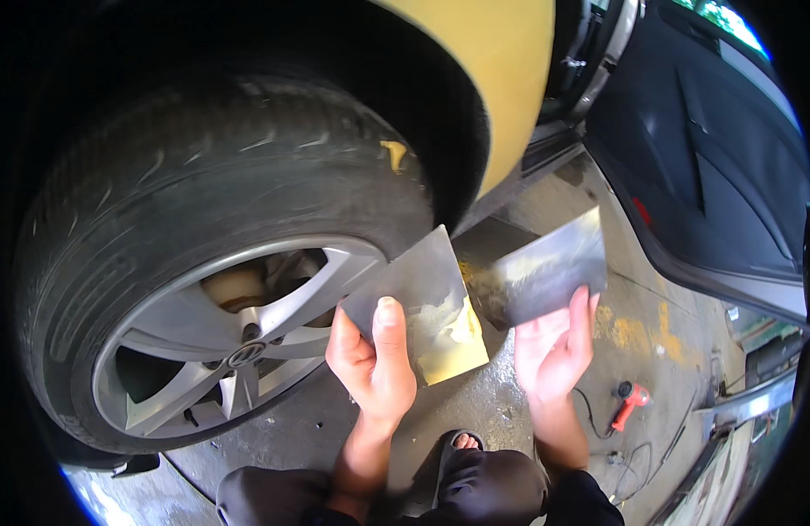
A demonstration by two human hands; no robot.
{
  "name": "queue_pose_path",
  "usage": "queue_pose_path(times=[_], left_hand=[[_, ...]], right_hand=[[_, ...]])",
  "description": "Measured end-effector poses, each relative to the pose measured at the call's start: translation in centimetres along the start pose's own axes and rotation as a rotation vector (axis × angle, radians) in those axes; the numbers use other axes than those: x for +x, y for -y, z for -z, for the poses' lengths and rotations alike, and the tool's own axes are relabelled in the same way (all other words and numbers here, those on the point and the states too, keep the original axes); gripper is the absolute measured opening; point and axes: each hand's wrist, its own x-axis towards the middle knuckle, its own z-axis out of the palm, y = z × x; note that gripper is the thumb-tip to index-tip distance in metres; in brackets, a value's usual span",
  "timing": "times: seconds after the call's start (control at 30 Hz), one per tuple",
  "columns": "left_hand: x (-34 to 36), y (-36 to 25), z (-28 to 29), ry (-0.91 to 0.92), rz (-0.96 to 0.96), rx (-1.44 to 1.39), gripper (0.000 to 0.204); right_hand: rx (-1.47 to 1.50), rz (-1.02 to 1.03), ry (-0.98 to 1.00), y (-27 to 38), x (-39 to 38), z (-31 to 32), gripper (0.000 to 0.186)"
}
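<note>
My left hand [370,359] grips a flat metal spreader [422,298] smeared with yellow filler at its lower right corner, thumb pressed on its face. My right hand [555,346] holds a second metal spreader [545,272] by its lower edge, fingers behind it. The two blades meet at their inner edges near the middle of the view. Both are held in front of a car's front wheel [221,254], below a fender coated in yellow filler [505,70].
The silver alloy rim [238,342] sits low left. An open dark car door [711,158] fills the right. On the stained concrete floor lies an orange power tool [628,399] with a cable. My knees and a sandalled foot [462,443] show at the bottom.
</note>
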Motion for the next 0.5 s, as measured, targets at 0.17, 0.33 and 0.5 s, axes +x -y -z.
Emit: queue_pose_path(times=[0.17,0.33,0.5], left_hand=[[-0.9,0.2,-1.3,0.109,0.147,-0.088,0.017],[-0.3,0.4,-1.5,-0.007,0.134,-0.027,0.020],[-0.4,1.6,-1.2,-0.080,0.146,-0.117,0.021]], right_hand=[[0.166,-0.095,-0.237,1.0,1.6,-1.9,0.020],[0.035,-0.025,-0.296,1.1,1.4,-1.8,0.023],[0.085,0.074,-0.157,0.9,0.6,-2.0,0.031]])
